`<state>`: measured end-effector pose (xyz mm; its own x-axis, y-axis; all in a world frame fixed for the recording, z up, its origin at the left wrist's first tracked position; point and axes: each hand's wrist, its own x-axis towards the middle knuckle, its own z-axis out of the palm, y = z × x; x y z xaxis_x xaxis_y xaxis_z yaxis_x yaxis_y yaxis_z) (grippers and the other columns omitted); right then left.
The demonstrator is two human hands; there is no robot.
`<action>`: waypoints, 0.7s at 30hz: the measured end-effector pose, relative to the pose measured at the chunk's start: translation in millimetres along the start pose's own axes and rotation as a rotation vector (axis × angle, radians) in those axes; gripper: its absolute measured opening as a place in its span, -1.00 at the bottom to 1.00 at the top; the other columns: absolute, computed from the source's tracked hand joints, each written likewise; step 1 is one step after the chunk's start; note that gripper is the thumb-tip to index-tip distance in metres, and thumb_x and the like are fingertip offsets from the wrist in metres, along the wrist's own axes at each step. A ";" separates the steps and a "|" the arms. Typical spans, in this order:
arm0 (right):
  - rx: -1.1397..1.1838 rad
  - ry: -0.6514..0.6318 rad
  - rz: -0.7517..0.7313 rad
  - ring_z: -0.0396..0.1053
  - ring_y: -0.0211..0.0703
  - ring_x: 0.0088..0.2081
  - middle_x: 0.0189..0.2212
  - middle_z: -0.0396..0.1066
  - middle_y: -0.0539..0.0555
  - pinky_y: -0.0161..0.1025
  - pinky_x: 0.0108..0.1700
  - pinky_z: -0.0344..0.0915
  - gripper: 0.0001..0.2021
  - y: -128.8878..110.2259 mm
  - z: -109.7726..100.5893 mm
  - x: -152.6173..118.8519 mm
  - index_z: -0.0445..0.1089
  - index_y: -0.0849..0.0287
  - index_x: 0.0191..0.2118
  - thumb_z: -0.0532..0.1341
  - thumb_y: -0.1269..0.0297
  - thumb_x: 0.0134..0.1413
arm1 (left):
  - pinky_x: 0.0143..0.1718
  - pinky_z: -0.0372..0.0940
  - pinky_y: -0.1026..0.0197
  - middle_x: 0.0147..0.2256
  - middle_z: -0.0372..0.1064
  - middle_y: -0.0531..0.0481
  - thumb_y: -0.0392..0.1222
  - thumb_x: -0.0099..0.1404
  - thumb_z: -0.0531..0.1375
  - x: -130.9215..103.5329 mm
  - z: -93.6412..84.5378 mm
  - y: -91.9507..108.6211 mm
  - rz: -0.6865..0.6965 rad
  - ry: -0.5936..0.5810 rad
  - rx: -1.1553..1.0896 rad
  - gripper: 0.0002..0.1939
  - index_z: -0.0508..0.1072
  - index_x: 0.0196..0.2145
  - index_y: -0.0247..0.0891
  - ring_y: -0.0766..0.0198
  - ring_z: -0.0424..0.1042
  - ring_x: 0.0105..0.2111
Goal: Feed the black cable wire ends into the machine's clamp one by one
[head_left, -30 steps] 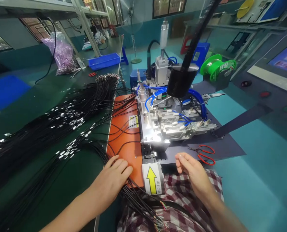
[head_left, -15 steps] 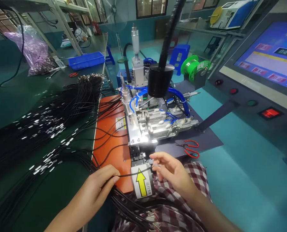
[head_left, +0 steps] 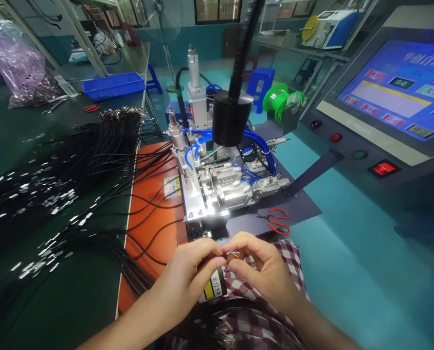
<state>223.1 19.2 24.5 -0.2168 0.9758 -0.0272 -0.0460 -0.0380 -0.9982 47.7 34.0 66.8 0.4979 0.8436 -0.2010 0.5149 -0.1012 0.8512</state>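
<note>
My left hand (head_left: pixel 198 265) is closed in a pinch on a black cable, most of which its fingers hide. From the cable's end a few thin coloured wires (head_left: pixel 233 253) fan out, blue, yellow and red among them. My right hand (head_left: pixel 259 260) is closed around that same end, its fingertips meeting those of the left. Both hands are in front of the metal machine (head_left: pixel 220 180), over the label with a yellow arrow (head_left: pixel 210 290). On my lap lie more black cables with stripped coloured wire ends (head_left: pixel 224 329).
Red-handled scissors (head_left: pixel 278 222) lie on the machine's dark base plate. Bundles of black cables (head_left: pixel 111 133) cover the green table at left and cross the orange board (head_left: pixel 147 170). A control screen (head_left: pixel 395 92) stands at right, and a green spool (head_left: pixel 282 104) sits behind the machine.
My left hand has moved right along the cable to meet the right hand. Coloured wires now show at the cable end. The view has turned slightly right.
</note>
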 end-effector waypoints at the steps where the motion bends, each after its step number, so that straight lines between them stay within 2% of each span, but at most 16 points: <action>1: 0.048 -0.009 0.037 0.27 -0.29 -0.44 -0.42 0.37 -0.02 -0.34 -0.38 0.23 -0.85 1.4 -2.5 0.9 0.44 0.10 -0.24 0.24 0.38 0.02 | -0.47 0.14 0.33 -0.49 0.29 0.07 -0.13 0.33 0.03 2.3 1.5 -2.8 -0.024 -0.001 -0.081 -0.79 0.41 -0.34 -0.23 0.35 0.25 -0.49; 5: 0.216 0.003 0.153 0.19 -0.39 -0.59 -0.48 0.35 -0.04 -0.38 -0.51 0.18 -0.86 11.6 -7.5 7.0 0.41 0.15 -0.26 0.13 0.25 0.14 | -0.65 -0.01 0.39 -0.57 0.22 0.11 -0.10 0.34 0.00 5.0 6.5 -16.7 -0.165 -0.017 -0.364 -0.73 0.42 -0.34 -0.28 0.45 0.11 -0.65; 8: 0.161 0.003 0.136 0.20 -0.38 -0.58 -0.47 0.35 -0.03 -0.37 -0.50 0.18 -0.87 16.5 -3.5 10.7 0.39 0.15 -0.27 0.12 0.26 0.15 | -0.70 -0.09 0.40 -0.60 0.21 0.13 -0.12 0.33 0.01 5.5 8.2 -21.1 -0.234 -0.032 -0.491 -0.75 0.39 -0.35 -0.30 0.49 0.02 -0.70; 12: -0.141 0.039 -0.053 0.25 -0.30 -0.48 -0.47 0.33 -0.03 -0.32 -0.39 0.20 -0.97 13.1 4.8 12.9 0.37 0.15 -0.33 0.18 0.35 0.09 | -0.72 -0.13 0.42 -0.63 0.17 0.15 -0.11 0.32 0.02 6.2 7.8 -22.5 -0.250 -0.057 -0.536 -0.75 0.38 -0.38 -0.31 0.52 -0.02 -0.72; 15: -0.339 0.052 -0.217 0.25 -0.24 -0.42 -0.51 0.31 -0.02 -0.27 -0.33 0.17 -0.87 9.9 6.7 14.8 0.31 0.17 -0.46 0.16 0.40 0.11 | -0.73 -0.13 0.43 -0.63 0.17 0.14 -0.10 0.30 0.05 5.9 8.0 -23.8 -0.249 -0.056 -0.541 -0.74 0.38 -0.42 -0.32 0.52 -0.01 -0.72; 18: -0.472 0.036 -0.335 0.22 -0.24 -0.45 -0.53 0.31 -0.01 -0.24 -0.34 0.10 -0.84 12.8 4.8 16.8 0.27 0.18 -0.48 0.12 0.43 0.13 | -0.73 -0.11 0.44 -0.65 0.19 0.15 -0.08 0.28 0.09 6.2 8.8 -24.1 -0.268 -0.045 -0.558 -0.75 0.37 -0.42 -0.32 0.53 0.01 -0.73; 21: -0.532 0.028 -0.393 0.17 -0.25 -0.49 -0.56 0.28 -0.02 -0.22 -0.36 0.06 -0.82 21.0 2.6 17.0 0.26 0.17 -0.48 0.09 0.43 0.14 | -0.74 -0.05 0.44 -0.63 0.25 0.13 -0.08 0.24 0.13 8.0 8.9 -23.1 -0.285 -0.039 -0.597 -0.77 0.35 -0.43 -0.32 0.53 0.07 -0.74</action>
<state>215.9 34.4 3.2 -0.2566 0.9009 0.3500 0.3732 0.4264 -0.8239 46.0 38.3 41.1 0.4300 0.7730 -0.4664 0.1607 0.4428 0.8821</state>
